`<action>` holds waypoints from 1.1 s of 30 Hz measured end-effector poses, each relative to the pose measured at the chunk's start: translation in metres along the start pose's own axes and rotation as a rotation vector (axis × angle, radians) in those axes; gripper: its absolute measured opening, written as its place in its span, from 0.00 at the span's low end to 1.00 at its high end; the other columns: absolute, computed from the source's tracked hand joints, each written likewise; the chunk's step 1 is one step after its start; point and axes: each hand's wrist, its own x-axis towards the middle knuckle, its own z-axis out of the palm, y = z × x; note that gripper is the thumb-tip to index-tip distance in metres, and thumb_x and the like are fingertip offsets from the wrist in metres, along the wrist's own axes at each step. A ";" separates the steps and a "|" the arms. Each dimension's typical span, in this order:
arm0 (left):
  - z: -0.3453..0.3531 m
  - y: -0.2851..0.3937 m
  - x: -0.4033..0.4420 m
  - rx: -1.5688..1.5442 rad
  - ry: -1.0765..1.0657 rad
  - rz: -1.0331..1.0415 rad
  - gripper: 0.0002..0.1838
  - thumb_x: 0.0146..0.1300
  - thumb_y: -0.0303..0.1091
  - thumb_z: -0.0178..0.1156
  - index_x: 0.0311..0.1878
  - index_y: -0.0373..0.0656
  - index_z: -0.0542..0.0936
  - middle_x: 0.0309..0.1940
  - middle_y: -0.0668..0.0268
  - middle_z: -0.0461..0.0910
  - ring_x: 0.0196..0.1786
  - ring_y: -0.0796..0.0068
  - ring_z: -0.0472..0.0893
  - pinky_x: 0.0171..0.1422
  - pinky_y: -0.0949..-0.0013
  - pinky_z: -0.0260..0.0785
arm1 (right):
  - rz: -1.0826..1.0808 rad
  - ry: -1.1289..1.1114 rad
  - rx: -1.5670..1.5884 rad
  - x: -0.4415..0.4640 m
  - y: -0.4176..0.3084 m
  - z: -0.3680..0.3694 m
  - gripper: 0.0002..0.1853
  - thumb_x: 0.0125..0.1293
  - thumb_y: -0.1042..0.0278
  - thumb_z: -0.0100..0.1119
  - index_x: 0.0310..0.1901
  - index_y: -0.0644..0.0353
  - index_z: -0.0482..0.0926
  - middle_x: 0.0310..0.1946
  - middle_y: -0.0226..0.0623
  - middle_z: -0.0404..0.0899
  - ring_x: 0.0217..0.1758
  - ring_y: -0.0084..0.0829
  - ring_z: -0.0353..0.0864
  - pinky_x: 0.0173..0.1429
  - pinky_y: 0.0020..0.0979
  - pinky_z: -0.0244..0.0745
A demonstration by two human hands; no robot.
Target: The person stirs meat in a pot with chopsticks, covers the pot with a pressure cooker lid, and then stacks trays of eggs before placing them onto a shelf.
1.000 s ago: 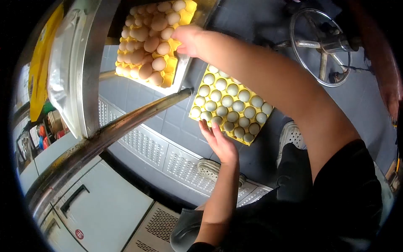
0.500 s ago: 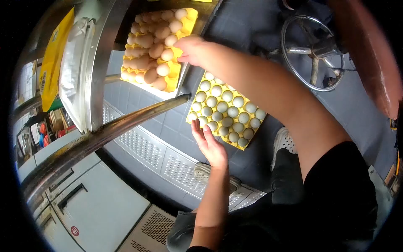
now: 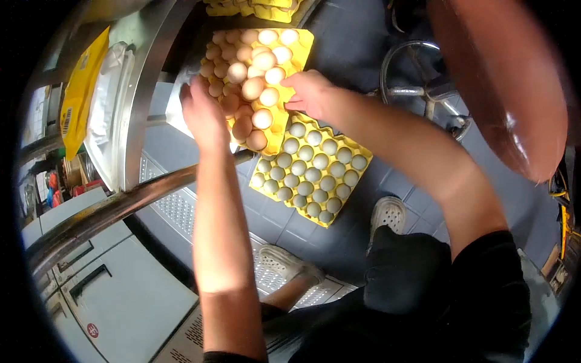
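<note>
My left hand [image 3: 204,112] is at the left edge of a yellow tray of brown eggs [image 3: 298,60], its fingers partly hidden and blurred against the tray. The fingers of my right hand [image 3: 308,94] grip the tray's right edge. Some brown eggs lie on top of others in this tray. Just below it, a second yellow tray [image 3: 321,222] bears pale greenish eggs [image 3: 313,175] in rows. Neither hand touches that second tray.
More yellow trays [image 3: 257,8] are at the top. A metal bar [image 3: 151,196] runs beside a steel frame [image 3: 142,91]. White cabinets [image 3: 124,302] stand at lower left, and a round-based metal stool [image 3: 417,91] at upper right.
My left hand has moved from the greenish egg tray up to the brown egg tray. The brown egg tray has shifted right, over the upper edge of the greenish one. The view has shifted too.
</note>
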 end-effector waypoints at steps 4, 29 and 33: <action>0.027 -0.019 0.091 0.523 -0.033 -0.274 0.37 0.77 0.61 0.48 0.66 0.32 0.76 0.60 0.51 0.82 0.60 0.58 0.82 0.62 0.60 0.73 | 0.011 0.009 0.031 -0.006 0.007 -0.020 0.31 0.68 0.72 0.66 0.69 0.70 0.66 0.64 0.56 0.68 0.62 0.53 0.75 0.66 0.46 0.82; 0.038 -0.088 0.072 0.455 -0.490 -0.377 0.57 0.53 0.81 0.62 0.62 0.28 0.81 0.63 0.47 0.81 0.65 0.53 0.80 0.71 0.60 0.69 | -0.052 -0.011 0.096 -0.113 0.055 -0.079 0.25 0.69 0.69 0.64 0.66 0.61 0.71 0.62 0.40 0.72 0.62 0.39 0.74 0.67 0.45 0.80; 0.041 -0.062 0.053 0.482 -0.490 -0.358 0.56 0.54 0.80 0.62 0.61 0.28 0.82 0.62 0.46 0.82 0.65 0.54 0.80 0.71 0.60 0.69 | -0.071 0.030 0.095 -0.126 0.061 -0.084 0.26 0.69 0.69 0.64 0.67 0.61 0.70 0.62 0.40 0.72 0.62 0.39 0.73 0.67 0.45 0.80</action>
